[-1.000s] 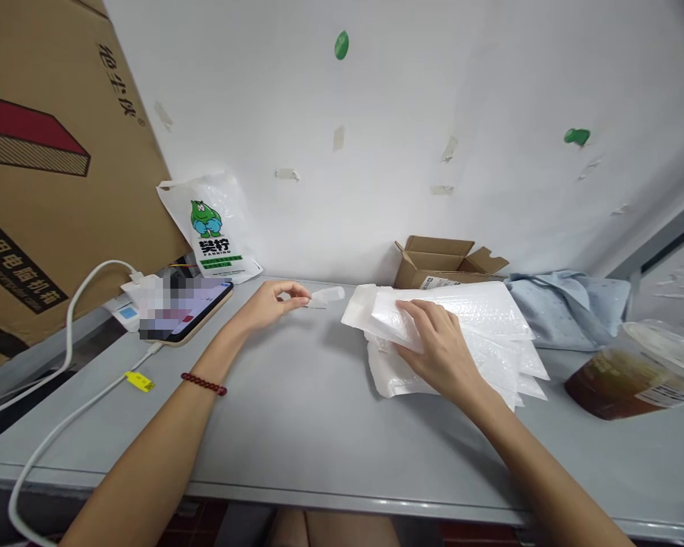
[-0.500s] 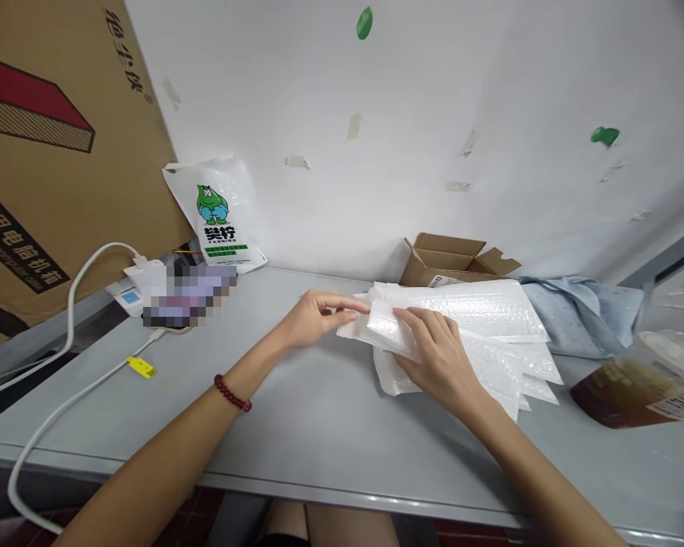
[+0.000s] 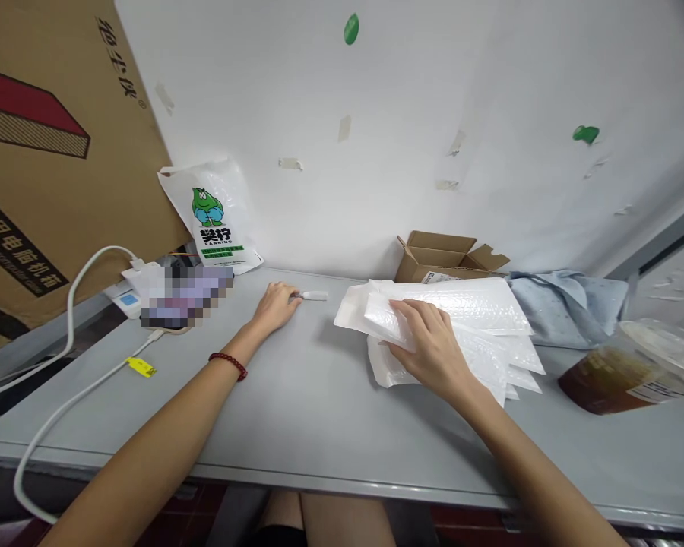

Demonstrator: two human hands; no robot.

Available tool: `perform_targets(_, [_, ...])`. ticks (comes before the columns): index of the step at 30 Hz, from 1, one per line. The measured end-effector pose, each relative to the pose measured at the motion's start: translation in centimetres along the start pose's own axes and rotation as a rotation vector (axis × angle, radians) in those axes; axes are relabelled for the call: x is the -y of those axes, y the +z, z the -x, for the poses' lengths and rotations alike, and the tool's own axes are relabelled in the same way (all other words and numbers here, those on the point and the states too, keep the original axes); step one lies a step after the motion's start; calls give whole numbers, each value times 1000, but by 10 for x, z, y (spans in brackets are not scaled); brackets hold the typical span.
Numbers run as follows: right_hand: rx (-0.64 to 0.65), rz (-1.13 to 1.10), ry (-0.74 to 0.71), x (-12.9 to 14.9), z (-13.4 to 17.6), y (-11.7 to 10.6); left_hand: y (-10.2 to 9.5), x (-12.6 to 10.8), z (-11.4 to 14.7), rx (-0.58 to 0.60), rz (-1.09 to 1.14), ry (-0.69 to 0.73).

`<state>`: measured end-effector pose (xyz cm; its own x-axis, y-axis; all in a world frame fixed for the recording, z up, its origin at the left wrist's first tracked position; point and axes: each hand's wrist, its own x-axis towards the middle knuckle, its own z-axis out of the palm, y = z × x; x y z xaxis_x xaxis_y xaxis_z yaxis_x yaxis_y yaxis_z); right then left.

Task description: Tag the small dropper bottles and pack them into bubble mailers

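Over the grey desk, my left hand (image 3: 277,305) is closed, with a thin whitish strip (image 3: 315,295) sticking out to the right from its fingertips. Its fingers pinch the strip's near end, and what kind of strip it is I cannot make out. My right hand (image 3: 433,346) grips the left end of a white bubble mailer (image 3: 384,317), thumb below and fingers on top. Several more white bubble mailers (image 3: 484,304) lie fanned out under and behind that hand, overlapping toward the right.
Behind the mailers stands an open small cardboard box (image 3: 438,254). Right of them are a light blue cloth (image 3: 570,308) and a lidded cup of brown drink (image 3: 604,380). A phone (image 3: 188,296), white cables and a plastic bag (image 3: 213,220) sit left, near a large carton (image 3: 80,152).
My left hand has moved left, away from the mailer's end, and now has the thin strip in its fingers. My right hand stays on the mailer. The view has shifted slightly.
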<state>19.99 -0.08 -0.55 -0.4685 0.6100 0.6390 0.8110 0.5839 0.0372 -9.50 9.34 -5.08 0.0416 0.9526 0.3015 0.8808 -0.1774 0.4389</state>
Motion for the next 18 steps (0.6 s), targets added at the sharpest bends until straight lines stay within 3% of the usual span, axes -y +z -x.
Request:
perform_targets(6, [2, -2, -4, -1, 1, 1, -7, 0, -1, 48, 22, 25])
perform_targets(11, [-2, -5, 18, 1, 1, 1, -46, -8, 6, 103, 129, 58])
perform_targets(14, [10, -1, 30, 2, 1, 1, -73, -20, 14, 159, 367, 117])
perform_targets(18, [13, 9, 32, 2, 0, -1, -82, -49, 26, 256, 440, 150])
